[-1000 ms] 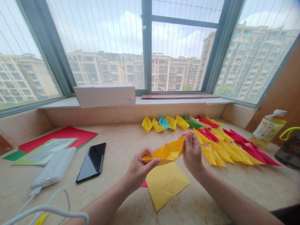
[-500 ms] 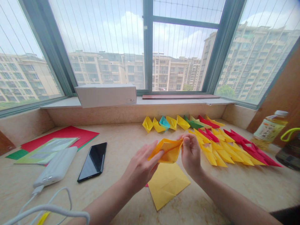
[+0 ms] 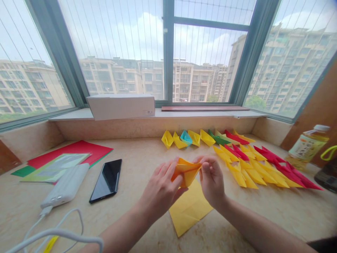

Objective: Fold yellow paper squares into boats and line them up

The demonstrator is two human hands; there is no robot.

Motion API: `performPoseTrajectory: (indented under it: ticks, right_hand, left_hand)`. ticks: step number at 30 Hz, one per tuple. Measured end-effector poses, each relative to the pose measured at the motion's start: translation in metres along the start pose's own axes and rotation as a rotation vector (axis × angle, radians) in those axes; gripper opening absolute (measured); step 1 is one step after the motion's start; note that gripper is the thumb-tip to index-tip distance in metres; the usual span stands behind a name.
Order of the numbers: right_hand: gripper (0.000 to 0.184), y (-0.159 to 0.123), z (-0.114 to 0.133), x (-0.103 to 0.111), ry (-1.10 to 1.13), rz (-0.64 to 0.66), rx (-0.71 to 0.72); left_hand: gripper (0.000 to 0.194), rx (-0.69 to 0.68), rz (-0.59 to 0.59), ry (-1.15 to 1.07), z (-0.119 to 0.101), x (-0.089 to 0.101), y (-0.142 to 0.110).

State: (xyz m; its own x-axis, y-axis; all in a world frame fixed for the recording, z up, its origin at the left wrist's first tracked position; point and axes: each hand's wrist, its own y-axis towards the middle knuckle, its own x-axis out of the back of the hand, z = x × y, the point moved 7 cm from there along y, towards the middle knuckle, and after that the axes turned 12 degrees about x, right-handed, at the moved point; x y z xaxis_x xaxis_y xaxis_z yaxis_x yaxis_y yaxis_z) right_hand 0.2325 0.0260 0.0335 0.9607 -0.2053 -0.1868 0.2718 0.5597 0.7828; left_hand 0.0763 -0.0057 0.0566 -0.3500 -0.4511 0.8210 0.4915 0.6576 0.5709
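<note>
A folded piece of yellow origami paper (image 3: pixel 188 172) is held up between both hands above the counter. My left hand (image 3: pixel 164 182) grips its left side, with the fingers behind and along the fold. The thumb and forefinger of my right hand (image 3: pixel 212 179) pinch its right corner. Below them lies a flat, creased yellow paper sheet (image 3: pixel 191 211), partly covered by my hands. Beyond my right hand, several folded yellow and red paper boats (image 3: pixel 259 170) lie in slanting rows. Behind these, a line of paper boats (image 3: pixel 195 138) in yellow, blue, green and red runs along the back.
On the left lie a black phone (image 3: pixel 106 181), a white power bank (image 3: pixel 65 184) with a white cable (image 3: pixel 60 233), and red paper sheets (image 3: pixel 98 153). A drink bottle (image 3: pixel 306 146) and a dark container (image 3: pixel 328 174) stand at the right. A white box (image 3: pixel 121 107) sits on the sill.
The held paper has turned and its sides have drawn closer together, its opening looking narrower. My left hand has shifted slightly right, and the whole view has moved a little.
</note>
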Motion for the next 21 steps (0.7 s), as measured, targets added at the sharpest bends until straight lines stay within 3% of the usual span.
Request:
performPoseTrajectory:
  ticks: [11, 18, 21]
  right_hand:
    - [0.016, 0.001, 0.007, -0.002, 0.321, -0.069, -0.111]
    - [0.013, 0.0, 0.008, -0.003, 0.381, -0.037, -0.077]
    - [0.013, 0.002, 0.006, -0.002, 0.378, -0.024, -0.093]
  left_hand:
    - [0.012, 0.044, -0.198, -0.147, 0.013, 0.006, -0.001]
    - [0.014, 0.036, -0.109, -0.302, 0.013, 0.003, 0.001]
    - [0.013, 0.042, -0.128, -0.362, 0.014, 0.007, 0.0]
